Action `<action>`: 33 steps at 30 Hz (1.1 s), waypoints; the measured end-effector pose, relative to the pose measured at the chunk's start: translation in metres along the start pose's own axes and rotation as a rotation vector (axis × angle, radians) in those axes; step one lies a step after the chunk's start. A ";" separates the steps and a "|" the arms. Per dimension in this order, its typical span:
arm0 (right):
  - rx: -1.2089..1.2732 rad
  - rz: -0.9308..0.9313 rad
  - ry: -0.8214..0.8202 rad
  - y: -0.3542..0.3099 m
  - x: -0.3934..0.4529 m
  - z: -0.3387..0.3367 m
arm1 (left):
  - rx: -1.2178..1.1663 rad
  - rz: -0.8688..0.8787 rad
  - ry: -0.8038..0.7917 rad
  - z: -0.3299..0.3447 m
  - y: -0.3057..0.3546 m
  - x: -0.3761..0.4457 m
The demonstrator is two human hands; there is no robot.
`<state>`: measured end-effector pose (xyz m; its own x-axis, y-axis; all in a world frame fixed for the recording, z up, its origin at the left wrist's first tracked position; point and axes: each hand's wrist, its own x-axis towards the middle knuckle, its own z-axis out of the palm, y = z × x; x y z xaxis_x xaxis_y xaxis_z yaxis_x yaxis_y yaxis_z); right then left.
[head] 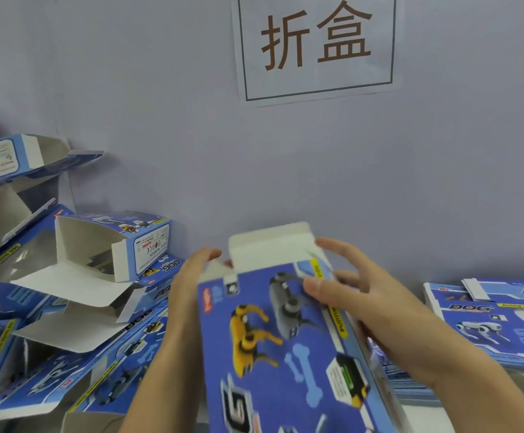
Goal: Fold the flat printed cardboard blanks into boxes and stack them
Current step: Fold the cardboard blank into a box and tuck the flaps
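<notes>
While the half-folded box sits between our hands, our left hand presses straight fingers on its nine o'clock side; our right hand rests relaxed fingers at two o'clock, thumb on the printed face.

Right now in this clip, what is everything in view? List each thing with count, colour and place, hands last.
Blue printed cardboard box with yellow and grey robot dogs: one, centre, between both hands, white top flap up.
Folded blue and white boxes with open ends: several, exact count unclear, heaped at left.
Flat blue printed cardboard blanks: one stack, count unclear, right edge.
White paper sign with brown characters: one, on the wall, top centre.
Pale grey wall: one, behind everything.
Left hand: one, against the box's left edge.
Right hand: one, thumb on the printed face, fingers spread near the top flap.
</notes>
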<state>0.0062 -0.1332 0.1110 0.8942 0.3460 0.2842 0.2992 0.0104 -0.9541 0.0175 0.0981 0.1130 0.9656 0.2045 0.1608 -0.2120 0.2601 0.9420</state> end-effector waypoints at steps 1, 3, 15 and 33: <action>0.036 -0.053 0.066 0.001 0.003 -0.005 | 0.055 0.043 -0.047 0.011 0.003 -0.006; 0.087 -0.140 0.193 0.004 0.005 -0.014 | -0.124 0.025 -0.189 0.022 0.008 -0.017; -0.009 -0.570 0.241 -0.030 0.004 -0.002 | 0.109 0.528 -0.287 0.068 0.005 -0.043; 0.090 -0.412 0.245 -0.003 0.002 0.005 | 0.217 0.530 -0.231 0.062 0.010 -0.041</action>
<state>0.0054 -0.1283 0.1135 0.7626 0.0646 0.6437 0.6247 0.1850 -0.7587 -0.0149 0.0338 0.1342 0.7504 0.0372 0.6599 -0.6595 -0.0237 0.7513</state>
